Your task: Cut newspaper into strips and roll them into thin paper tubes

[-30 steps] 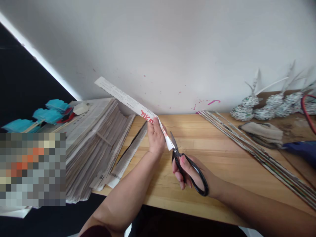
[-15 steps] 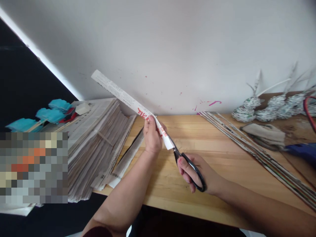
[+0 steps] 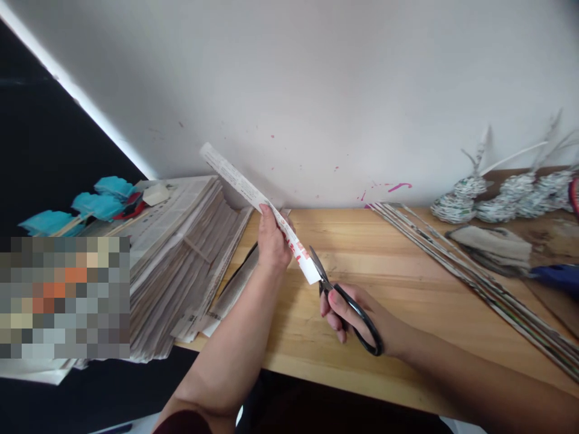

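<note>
A long folded strip of newspaper point(image 3: 235, 179) with red print near its lower end slants above the table. My left hand point(image 3: 274, 241) is closed around its middle, thumb on top. Black-handled scissors point(image 3: 362, 316) are held in my right hand point(image 3: 350, 307), whose thumb and fingers are in the handle loops. Their blades are parted around the strip's near end, one blade showing along its right edge. How far the lower blade reaches under the paper is hidden.
A tall newspaper stack point(image 3: 181, 259) stands at the left, with blue paper flowers point(image 3: 102, 206) on top. Long paper rods point(image 3: 452, 277) lie on the wooden table point(image 3: 362, 380) at the right. Woven paper figures point(image 3: 456, 199) and a cloth point(image 3: 493, 247) sit behind them.
The strip's far end has come down and to the right, and my left hand has shifted slightly left along it. The scissor blades have opened wider.
</note>
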Demonstrator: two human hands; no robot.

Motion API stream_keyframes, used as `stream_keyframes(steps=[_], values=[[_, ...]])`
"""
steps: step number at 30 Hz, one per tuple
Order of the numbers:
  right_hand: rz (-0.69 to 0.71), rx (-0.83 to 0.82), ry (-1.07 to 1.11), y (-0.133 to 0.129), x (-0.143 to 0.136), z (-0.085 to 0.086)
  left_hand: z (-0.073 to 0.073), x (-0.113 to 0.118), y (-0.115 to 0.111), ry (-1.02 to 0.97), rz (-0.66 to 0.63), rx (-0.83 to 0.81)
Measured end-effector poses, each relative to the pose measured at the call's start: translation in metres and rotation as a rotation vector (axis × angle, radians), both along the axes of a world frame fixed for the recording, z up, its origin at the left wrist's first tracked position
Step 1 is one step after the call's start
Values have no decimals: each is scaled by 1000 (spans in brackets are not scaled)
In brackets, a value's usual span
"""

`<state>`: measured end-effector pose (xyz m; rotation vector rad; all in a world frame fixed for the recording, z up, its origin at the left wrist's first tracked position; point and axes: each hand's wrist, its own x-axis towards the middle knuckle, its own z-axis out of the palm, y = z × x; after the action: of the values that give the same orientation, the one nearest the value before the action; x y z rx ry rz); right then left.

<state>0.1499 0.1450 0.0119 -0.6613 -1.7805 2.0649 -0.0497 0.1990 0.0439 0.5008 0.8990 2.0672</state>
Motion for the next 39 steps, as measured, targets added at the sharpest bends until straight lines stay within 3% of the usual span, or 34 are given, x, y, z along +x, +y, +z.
stream_keyframes(steps=[7,12,18,28,35,39], values=[[15,-22,1,1,0,1,5,6,-2,-15,11,20],[-1,-40,-35,-1,-1,7,-1,15,-3,75,-17,17],[-18,-40,-23,-1,-1,-1,-9,22,-4,187,39,11],[-70,-74,-97,-4,-2,12,-9,20,-5,198,113,-10],[-111,-125,-141,-6,-2,6,-11,18,-4,218,116,-1],[-66,-94,-104,-6,-1,4,-9,17,-4,223,123,17]])
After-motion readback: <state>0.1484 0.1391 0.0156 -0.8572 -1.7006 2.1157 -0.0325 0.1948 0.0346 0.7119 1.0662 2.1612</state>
